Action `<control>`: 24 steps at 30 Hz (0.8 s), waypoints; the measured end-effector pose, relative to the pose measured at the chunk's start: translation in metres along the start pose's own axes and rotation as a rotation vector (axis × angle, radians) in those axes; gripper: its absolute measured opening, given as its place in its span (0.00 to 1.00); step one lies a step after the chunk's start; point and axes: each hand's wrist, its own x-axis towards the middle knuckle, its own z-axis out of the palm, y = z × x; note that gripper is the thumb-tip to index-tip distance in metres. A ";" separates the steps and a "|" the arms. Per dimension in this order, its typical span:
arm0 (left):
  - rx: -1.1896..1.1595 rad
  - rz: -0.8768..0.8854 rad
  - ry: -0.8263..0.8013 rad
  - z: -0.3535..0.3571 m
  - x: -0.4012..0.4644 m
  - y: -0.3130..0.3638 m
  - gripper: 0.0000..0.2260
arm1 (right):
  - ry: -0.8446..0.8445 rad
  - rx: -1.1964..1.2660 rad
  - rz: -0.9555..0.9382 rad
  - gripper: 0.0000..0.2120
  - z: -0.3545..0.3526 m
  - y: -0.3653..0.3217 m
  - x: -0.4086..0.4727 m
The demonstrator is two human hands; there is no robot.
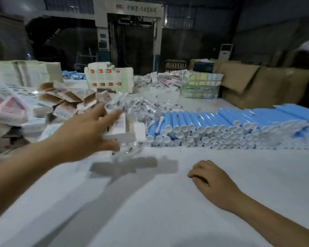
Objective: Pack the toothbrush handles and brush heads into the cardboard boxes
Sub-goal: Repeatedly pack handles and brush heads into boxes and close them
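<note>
My left hand (86, 132) is stretched out over the table, blurred by motion, fingers spread around a small white cardboard box (122, 130) with open flaps. A clear bag of brush heads (125, 154) seems to dangle just beneath it. My right hand (207, 177) rests on the white table (168, 202) with its fingers curled under, holding nothing. Blue toothbrush handles (221, 127) with white end caps lie stacked in rows at the right. Behind the box lies a heap of bagged brush heads (141, 106).
Folded and loose small boxes (68, 100) pile up at the left. Bundles of flat cartons (109, 79) and a strapped pack (202, 84) stand at the back. Large brown cartons (260, 86) line the right edge. A machine stands in the dark background.
</note>
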 end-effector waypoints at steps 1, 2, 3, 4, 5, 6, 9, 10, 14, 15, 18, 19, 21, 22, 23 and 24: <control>0.005 0.065 -0.030 0.014 -0.001 0.026 0.48 | -0.005 0.006 -0.003 0.08 0.001 0.002 0.000; 0.017 0.120 -0.059 0.028 0.000 0.051 0.48 | -0.019 0.023 0.003 0.09 0.001 0.004 0.001; 0.028 0.164 -0.077 0.040 0.001 0.075 0.48 | -0.025 0.055 0.021 0.10 0.002 0.006 0.002; 0.044 0.204 -0.085 0.050 0.002 0.097 0.47 | -0.018 0.103 0.061 0.11 0.001 0.007 0.002; 0.062 0.239 -0.077 0.058 0.003 0.115 0.45 | 0.005 0.189 0.134 0.12 0.000 0.010 0.004; 0.086 0.269 -0.060 0.063 0.004 0.131 0.44 | 0.049 0.321 0.241 0.13 -0.001 0.011 0.005; 0.071 0.338 0.093 0.073 -0.003 0.155 0.38 | 0.207 0.724 0.480 0.16 -0.003 0.016 0.008; 0.045 0.336 0.152 0.079 -0.006 0.157 0.36 | 0.232 0.780 0.518 0.16 -0.002 0.017 0.009; -0.009 0.250 0.177 0.095 -0.013 0.159 0.32 | 0.256 0.803 0.597 0.15 -0.012 0.022 0.020; -0.010 0.239 0.194 0.097 -0.014 0.159 0.30 | 0.272 0.739 0.600 0.13 -0.019 0.026 0.029; -0.020 0.224 0.198 0.098 -0.014 0.158 0.29 | 0.383 0.396 0.527 0.08 -0.054 0.046 0.074; -0.022 0.220 0.192 0.098 -0.013 0.158 0.30 | 0.416 0.262 0.509 0.10 -0.066 0.056 0.093; -0.018 0.219 0.171 0.098 -0.012 0.157 0.30 | 0.411 0.040 0.511 0.11 -0.086 0.079 0.128; -0.018 0.217 0.157 0.098 -0.012 0.157 0.30 | 0.370 -0.050 0.534 0.12 -0.093 0.090 0.144; -0.024 0.210 0.143 0.097 -0.012 0.157 0.30 | 0.307 -0.149 0.564 0.13 -0.098 0.101 0.157; -0.026 0.206 0.136 0.097 -0.012 0.157 0.30 | 0.222 -0.260 0.598 0.14 -0.101 0.112 0.168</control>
